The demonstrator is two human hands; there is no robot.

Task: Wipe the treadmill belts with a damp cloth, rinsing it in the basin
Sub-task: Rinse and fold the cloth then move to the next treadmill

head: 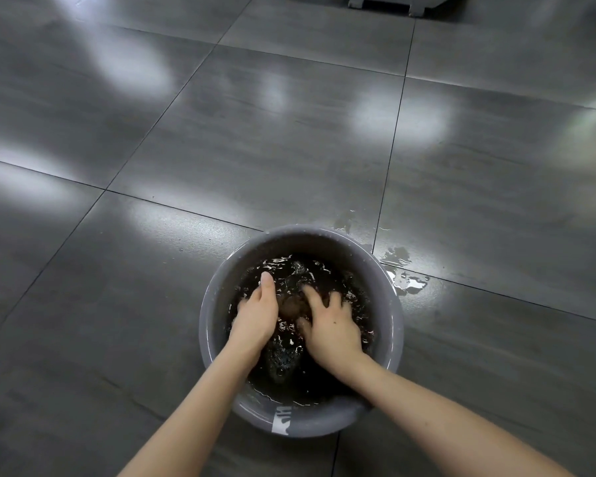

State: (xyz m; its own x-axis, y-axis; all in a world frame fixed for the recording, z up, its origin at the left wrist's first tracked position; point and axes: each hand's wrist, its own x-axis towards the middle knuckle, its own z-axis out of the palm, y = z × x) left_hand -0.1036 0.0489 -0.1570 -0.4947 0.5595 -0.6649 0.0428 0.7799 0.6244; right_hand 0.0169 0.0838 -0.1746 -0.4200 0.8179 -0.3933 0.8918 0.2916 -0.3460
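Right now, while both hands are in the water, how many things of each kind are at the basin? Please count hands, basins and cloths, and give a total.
Hands: 2 (left hand, right hand)
Grey basin: 1
Dark cloth, under the water: 1
Total: 4

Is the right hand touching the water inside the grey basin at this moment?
Touching. The head view shows the right hand with its fingers dipped under the rippled dark water in the basin.
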